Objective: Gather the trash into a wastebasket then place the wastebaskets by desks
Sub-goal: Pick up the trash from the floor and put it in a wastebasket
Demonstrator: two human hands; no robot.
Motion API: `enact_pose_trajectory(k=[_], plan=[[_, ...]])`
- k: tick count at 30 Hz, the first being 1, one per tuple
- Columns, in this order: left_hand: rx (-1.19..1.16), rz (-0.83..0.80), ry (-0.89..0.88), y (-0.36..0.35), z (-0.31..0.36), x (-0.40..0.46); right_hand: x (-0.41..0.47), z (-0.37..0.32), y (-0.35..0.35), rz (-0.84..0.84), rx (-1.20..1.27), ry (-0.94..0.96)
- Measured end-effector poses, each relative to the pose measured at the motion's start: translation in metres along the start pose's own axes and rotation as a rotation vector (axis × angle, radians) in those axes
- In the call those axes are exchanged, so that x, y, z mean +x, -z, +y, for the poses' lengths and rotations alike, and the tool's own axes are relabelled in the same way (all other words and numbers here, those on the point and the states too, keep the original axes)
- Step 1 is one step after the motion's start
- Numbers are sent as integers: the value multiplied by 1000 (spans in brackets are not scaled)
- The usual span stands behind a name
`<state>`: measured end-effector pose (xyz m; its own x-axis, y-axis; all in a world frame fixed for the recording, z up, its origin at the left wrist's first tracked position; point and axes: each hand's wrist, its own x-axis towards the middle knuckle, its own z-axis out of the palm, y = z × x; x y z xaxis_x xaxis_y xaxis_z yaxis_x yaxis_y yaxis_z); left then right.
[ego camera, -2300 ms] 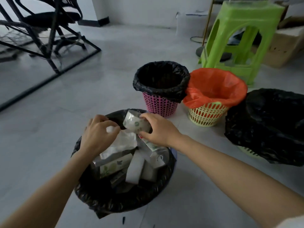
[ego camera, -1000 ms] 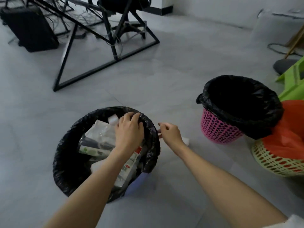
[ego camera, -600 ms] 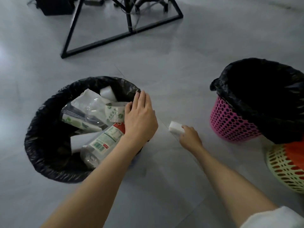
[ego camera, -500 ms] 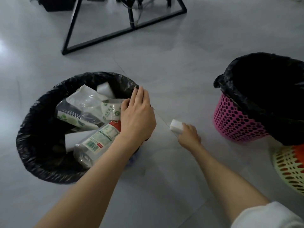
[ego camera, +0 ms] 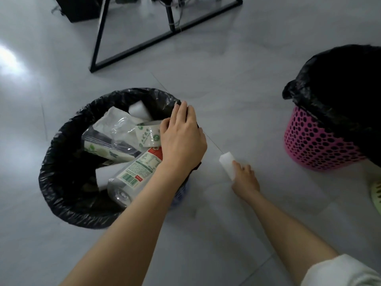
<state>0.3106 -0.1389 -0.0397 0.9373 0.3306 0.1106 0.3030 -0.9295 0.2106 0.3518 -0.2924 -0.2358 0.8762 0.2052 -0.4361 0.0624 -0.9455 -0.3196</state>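
Observation:
A wastebasket lined with a black bag (ego camera: 61, 182) stands on the floor at the left, filled with trash: a labelled plastic bottle (ego camera: 134, 176), tissue packs (ego camera: 148, 136) and white wrappers. My left hand (ego camera: 181, 137) rests on its right rim with straight fingers, over the trash. To the right, low at the floor, my right hand (ego camera: 244, 178) pinches a small white block (ego camera: 226, 164).
A pink wastebasket (ego camera: 313, 145) with a black liner stands at the right. The rim of a yellow-green basket (ego camera: 376, 190) shows at the right edge. A black metal desk frame (ego camera: 132, 54) and a dark box (ego camera: 78, 9) sit at the back on the grey tiled floor.
My right hand has closed on the white block on the floor and lifted one end. My left hand stayed on the basket rim. The view tilted down toward the floor.

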Motion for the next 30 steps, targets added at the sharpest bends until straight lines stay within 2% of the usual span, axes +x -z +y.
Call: enact_pose_trajectory(k=[4, 11, 16, 19, 23, 26, 28, 30], plan=[[-4, -10, 9, -2, 0, 1, -9, -4, 24, 36, 252, -36], [15, -57, -51, 10, 1, -3, -46, -57, 123, 322, 637, 58], [-34, 104, -50, 46, -25, -12, -85, -114, 173, 507, 754, 195], [-78, 164, 58, 69, -58, -20, -105, -150, 178, 546, 699, 345], [-143, 205, 281, 85, -113, -35, -129, -198, 164, 499, 514, 607], [-106, 79, 443, 77, -153, -47, -131, -219, 133, 302, 189, 789], [-76, -34, 515, 68, -171, -54, -129, -219, 118, 149, -43, 782], [-40, -77, 514, 61, -182, -59, -128, -217, 111, 104, -131, 749]])
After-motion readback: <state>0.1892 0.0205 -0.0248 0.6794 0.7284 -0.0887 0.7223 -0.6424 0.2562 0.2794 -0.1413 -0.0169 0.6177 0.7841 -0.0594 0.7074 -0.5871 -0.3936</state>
